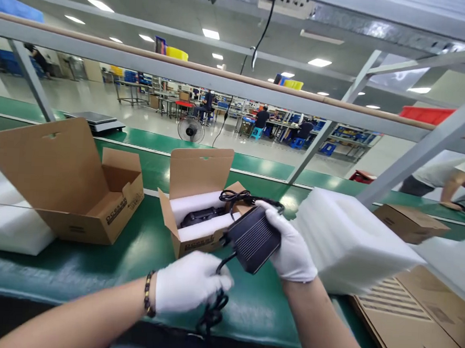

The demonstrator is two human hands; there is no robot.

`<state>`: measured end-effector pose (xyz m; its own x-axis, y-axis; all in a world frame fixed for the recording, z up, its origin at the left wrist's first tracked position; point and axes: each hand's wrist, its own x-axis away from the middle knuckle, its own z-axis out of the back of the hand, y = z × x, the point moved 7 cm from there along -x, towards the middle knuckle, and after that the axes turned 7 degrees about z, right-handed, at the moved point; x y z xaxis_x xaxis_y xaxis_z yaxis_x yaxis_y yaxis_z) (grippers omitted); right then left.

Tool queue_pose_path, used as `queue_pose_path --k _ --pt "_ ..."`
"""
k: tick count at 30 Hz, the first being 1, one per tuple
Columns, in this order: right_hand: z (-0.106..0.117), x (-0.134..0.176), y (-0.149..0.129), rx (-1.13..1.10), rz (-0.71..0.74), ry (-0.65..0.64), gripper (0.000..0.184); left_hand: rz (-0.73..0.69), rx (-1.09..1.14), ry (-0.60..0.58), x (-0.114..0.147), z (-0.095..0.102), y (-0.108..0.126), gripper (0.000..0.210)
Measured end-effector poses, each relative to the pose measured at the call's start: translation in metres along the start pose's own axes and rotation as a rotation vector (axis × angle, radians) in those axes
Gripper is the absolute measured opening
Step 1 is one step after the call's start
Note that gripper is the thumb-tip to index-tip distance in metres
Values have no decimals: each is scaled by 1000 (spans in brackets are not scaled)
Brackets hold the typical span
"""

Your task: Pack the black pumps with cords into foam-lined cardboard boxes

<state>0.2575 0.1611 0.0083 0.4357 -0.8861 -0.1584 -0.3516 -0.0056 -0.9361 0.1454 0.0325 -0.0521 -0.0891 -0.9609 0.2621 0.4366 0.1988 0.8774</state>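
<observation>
My right hand (291,246), in a white glove, grips a black ribbed power adapter (254,240) just in front of an open cardboard box (197,180). My left hand (190,288), also gloved, is closed around the adapter's black cable (212,312), which hangs in a bundle below it. Another coil of black cable (235,196) lies at the box's right edge. Inside the box, white foam (193,206) holds a black device (202,217).
A second open, empty cardboard box (70,185) sits to the left on the green conveyor belt (92,270). White foam stacks lie at the far left (4,223) and right (346,244). Flat cardboard (416,322) lies at the lower right. Another person's arm (452,187) works at the far right.
</observation>
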Motion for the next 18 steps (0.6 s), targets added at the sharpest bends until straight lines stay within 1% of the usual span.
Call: queue_pose_path --k 1,2,4,6,7,8,9,10,11,13,14,15,16,18 --pt "-2 -9 -8 -73 9 13 34 -10 65 3 -3 14 18 26" --pt "-4 -18 -16 -130 24 21 32 -71 110 36 -8 32 38 23" --pt "-9 -35 -29 -195 53 30 31 -233 135 160 -19 71 74 23" --pt "-15 -49 -35 -225 78 34 32 -360 84 307 -33 109 95 26" --pt "-18 -55 -36 -232 107 35 33 -430 59 365 -40 125 101 28" --pt "-22 -61 -35 -230 144 28 35 -482 34 407 -47 139 101 31" --pt "-27 -65 -32 -218 189 13 37 -514 -14 431 -55 150 97 32" --pt "-32 -68 -28 -192 233 -11 40 -511 -123 437 -63 158 90 32" --pt "-38 -71 -21 -144 271 -42 43 -468 -280 431 -72 162 78 32" --pt "-51 -75 -1 12 320 -123 45 -306 -641 404 -87 166 46 31" --pt "-58 -77 9 107 339 -167 45 -212 -786 392 -92 167 27 29" --pt "-65 -78 20 205 358 -216 43 -125 -882 381 -94 169 11 26" --pt "-73 -80 29 299 378 -265 41 -55 -932 375 -95 170 -4 22" --pt "-86 -83 43 436 411 -352 39 45 -983 355 -91 171 -25 17"
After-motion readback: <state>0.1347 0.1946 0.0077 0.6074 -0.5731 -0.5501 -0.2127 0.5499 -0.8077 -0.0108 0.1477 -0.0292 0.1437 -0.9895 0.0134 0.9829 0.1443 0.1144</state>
